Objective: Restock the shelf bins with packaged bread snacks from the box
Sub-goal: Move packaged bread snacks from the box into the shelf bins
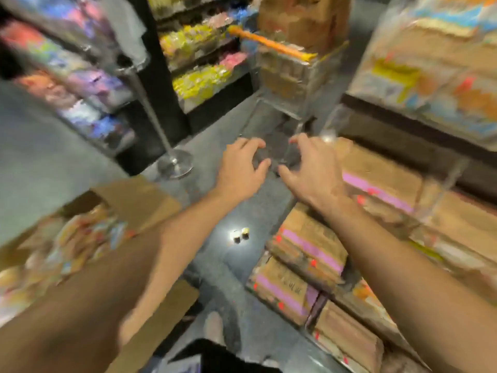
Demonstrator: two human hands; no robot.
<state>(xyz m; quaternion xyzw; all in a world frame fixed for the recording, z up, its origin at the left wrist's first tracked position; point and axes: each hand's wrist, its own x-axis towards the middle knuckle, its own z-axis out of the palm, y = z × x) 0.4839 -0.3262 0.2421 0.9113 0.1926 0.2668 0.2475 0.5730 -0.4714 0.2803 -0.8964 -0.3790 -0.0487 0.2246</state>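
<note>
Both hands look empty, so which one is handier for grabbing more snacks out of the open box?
Probably the left hand. The open box of snacks sits on the floor on that side, beneath the left forearm. The right hand hovers by the bins on the opposite side. Both hands hold nothing.

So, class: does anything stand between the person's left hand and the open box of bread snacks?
Nothing visible does. The left hand hovers empty over bare floor; the open box of bread snacks sits nearer the person, beside the left forearm, its top uncovered.
</note>
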